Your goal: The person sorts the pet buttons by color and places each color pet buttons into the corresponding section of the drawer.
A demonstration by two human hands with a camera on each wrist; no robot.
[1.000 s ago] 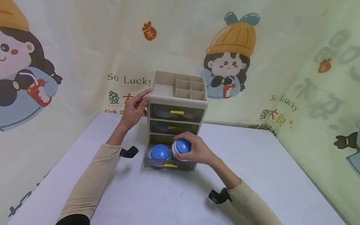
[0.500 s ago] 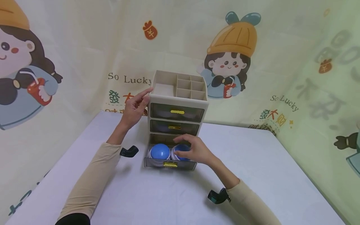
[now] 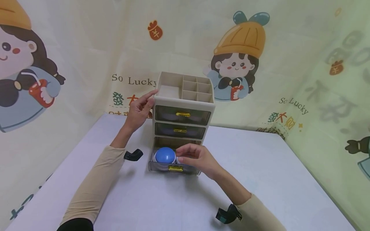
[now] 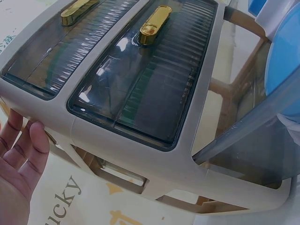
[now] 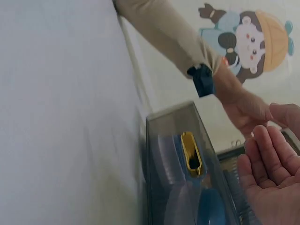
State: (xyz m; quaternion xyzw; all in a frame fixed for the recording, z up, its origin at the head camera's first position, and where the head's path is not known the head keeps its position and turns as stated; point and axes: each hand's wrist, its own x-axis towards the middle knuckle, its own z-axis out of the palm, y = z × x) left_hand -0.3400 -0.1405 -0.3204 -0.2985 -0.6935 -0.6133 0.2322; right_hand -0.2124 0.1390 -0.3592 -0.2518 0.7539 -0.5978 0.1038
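Note:
A beige desktop drawer organizer stands on the table, its smoked bottom drawer pulled out. In that drawer lies a round thing with a blue domed top and a white lower part. A second such round thing is mostly hidden behind my right hand; only a bit of its white edge shows in the head view. My right hand hovers over the drawer's right half, its fingers loosely bent with nothing between them in the right wrist view. My left hand touches the organizer's left side with extended fingers.
Two upper drawers with gold handles are closed. The organizer's top has compartments. A white cloth covers the table. A printed cloth backdrop hangs behind and at the sides.
My right hand has let go of the right blue-topped thing, which now sits down in the drawer. The hand has since shifted slightly lower, hiding it. My left hand stays at the organizer.

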